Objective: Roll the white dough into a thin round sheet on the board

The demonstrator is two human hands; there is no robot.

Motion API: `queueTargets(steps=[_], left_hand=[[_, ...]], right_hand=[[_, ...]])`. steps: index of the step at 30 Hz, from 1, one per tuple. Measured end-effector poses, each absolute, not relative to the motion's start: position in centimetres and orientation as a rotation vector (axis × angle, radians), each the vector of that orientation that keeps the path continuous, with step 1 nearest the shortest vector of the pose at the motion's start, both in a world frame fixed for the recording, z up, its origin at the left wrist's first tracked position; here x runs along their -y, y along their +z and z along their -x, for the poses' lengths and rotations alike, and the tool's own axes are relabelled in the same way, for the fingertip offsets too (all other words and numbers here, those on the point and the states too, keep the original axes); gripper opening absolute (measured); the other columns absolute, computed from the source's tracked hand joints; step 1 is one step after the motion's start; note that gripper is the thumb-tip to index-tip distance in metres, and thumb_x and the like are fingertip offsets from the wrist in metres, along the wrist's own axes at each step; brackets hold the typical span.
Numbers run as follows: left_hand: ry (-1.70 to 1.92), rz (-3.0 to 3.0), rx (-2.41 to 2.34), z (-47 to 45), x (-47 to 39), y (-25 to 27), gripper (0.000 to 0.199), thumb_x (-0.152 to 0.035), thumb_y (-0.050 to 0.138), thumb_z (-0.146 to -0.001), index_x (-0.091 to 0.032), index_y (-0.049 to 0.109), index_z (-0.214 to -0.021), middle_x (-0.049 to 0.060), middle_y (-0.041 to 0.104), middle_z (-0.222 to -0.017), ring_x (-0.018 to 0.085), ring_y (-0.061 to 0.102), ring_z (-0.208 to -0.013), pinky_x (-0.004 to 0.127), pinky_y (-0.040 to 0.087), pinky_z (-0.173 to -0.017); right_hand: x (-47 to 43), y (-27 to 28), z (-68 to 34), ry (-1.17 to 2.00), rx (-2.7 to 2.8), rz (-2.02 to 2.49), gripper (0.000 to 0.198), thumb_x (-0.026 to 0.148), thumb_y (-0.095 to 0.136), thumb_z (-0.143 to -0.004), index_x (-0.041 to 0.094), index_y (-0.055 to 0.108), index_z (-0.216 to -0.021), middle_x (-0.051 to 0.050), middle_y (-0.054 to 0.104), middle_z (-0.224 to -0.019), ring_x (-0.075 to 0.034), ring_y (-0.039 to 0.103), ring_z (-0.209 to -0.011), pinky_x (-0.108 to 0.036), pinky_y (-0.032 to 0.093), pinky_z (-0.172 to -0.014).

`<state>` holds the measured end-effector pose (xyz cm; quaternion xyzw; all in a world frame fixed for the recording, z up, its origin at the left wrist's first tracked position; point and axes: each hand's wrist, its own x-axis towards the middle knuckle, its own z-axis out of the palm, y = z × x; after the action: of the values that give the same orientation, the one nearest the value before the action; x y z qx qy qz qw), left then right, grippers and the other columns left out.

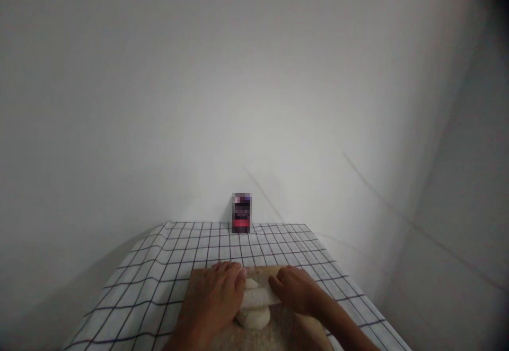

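A pale rolling pin (256, 298) lies crosswise over a lump of white dough (253, 317), which bulges out in front of it and behind it. The dough rests on a wooden board (278, 332). My left hand (225, 292) is over the left end of the pin, its fingers together and bent over toward the board's far edge. On the other end, my right hand (296, 290) is closed in a fist around the pin. Both ends of the pin are hidden under my hands.
The board lies on a table with a white cloth (178, 255) checked in dark lines. At its far edge, against a pale wall (254, 102), stands a blurred upright object (242, 213) in dark and red colours.
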<state>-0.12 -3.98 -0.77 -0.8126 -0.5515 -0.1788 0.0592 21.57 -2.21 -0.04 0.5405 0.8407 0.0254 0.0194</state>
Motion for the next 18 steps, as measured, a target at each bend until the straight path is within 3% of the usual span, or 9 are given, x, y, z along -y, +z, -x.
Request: queueTargets(steps=[1,6,10,13,18], left_hand=[[-0.552,2.441,1.681,0.1,4.5,-0.8,0.037,-0.025,0.034,-0.105,-0.020,0.071,-0.112,0.010,0.076,-0.114,0.029,0.070,-0.108,0.051,0.054,-0.093],[-0.543,2.386,1.531,0.5,6.0,-2.2,0.033,-0.024,0.045,-0.102,-0.021,0.066,-0.126,0.010,0.068,-0.137,0.033,0.060,-0.130,0.059,0.048,-0.108],[-0.471,2.433,1.413,1.0,4.3,-3.3,0.034,-0.017,0.043,-0.102,-0.021,0.067,-0.125,0.010,0.072,-0.129,0.033,0.066,-0.121,0.056,0.055,-0.101],[-0.454,2.501,1.439,0.9,3.1,-2.9,0.035,-0.014,0.038,-0.102,-0.019,0.068,-0.120,0.010,0.074,-0.120,0.030,0.069,-0.112,0.053,0.058,-0.096],[-0.480,2.513,1.531,1.1,4.3,-2.8,0.037,-0.018,0.039,-0.101,-0.020,0.066,-0.126,0.013,0.068,-0.135,0.035,0.063,-0.125,0.060,0.051,-0.103]], right_hand=[[3.0,-0.7,-21.4,0.171,-2.592,-1.776,0.042,0.025,0.036,-0.105,0.018,0.073,-0.087,-0.011,0.076,-0.085,-0.023,0.071,-0.078,-0.029,0.035,-0.059],[6.2,-3.6,-21.2,0.215,-2.637,-2.037,0.047,0.024,0.029,-0.107,0.022,0.071,-0.087,-0.009,0.076,-0.084,-0.022,0.073,-0.077,-0.030,0.043,-0.066],[4.4,-2.2,-21.4,0.334,-2.612,-1.676,0.031,0.018,0.041,-0.100,0.020,0.072,-0.096,-0.011,0.077,-0.087,-0.026,0.073,-0.077,-0.028,0.042,-0.059],[2.9,-0.7,-21.4,0.366,-2.608,-1.526,0.029,0.017,0.044,-0.098,0.019,0.072,-0.092,-0.012,0.076,-0.086,-0.028,0.073,-0.079,-0.027,0.042,-0.057],[4.0,-3.6,-21.3,0.295,-2.645,-1.942,0.041,0.024,0.036,-0.104,0.021,0.072,-0.083,-0.010,0.076,-0.080,-0.023,0.073,-0.071,-0.028,0.047,-0.061]])
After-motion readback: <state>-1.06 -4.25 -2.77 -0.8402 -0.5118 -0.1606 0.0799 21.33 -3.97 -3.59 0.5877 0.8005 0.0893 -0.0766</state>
